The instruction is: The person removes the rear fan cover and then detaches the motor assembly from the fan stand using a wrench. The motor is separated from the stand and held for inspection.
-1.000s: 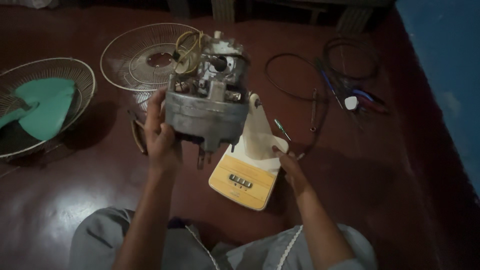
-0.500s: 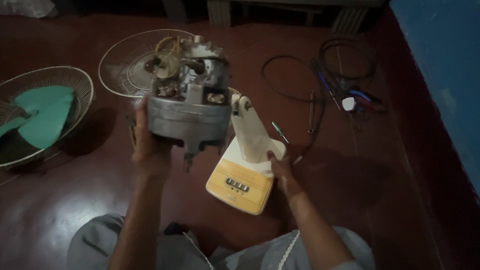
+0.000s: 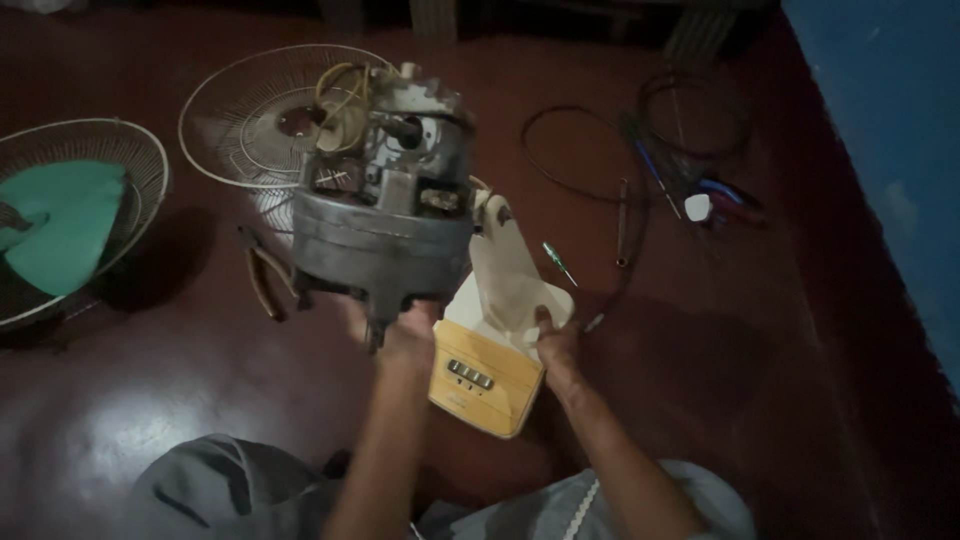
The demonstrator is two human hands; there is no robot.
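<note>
Our right hand [image 3: 556,352] grips the base [image 3: 487,375] by its pale neck; our left hand [image 3: 405,335] has slid under the motor [image 3: 383,225], which has tilted left since a moment ago — its weight now carried from below. Above the base it looks grey and dusty, with yellowed wires on top — beyond it a grille [image 3: 250,115]

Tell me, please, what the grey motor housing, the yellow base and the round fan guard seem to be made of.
Motor housing, held by the left hand: probably cast metal, dull grey with a soft sheen. Yellow base, steadied by the right hand: likely moulded plastic, smooth and matte, with a cream neck. Fan guard: thin metal wire, seemingly, as fine radiating spokes glint.
</note>
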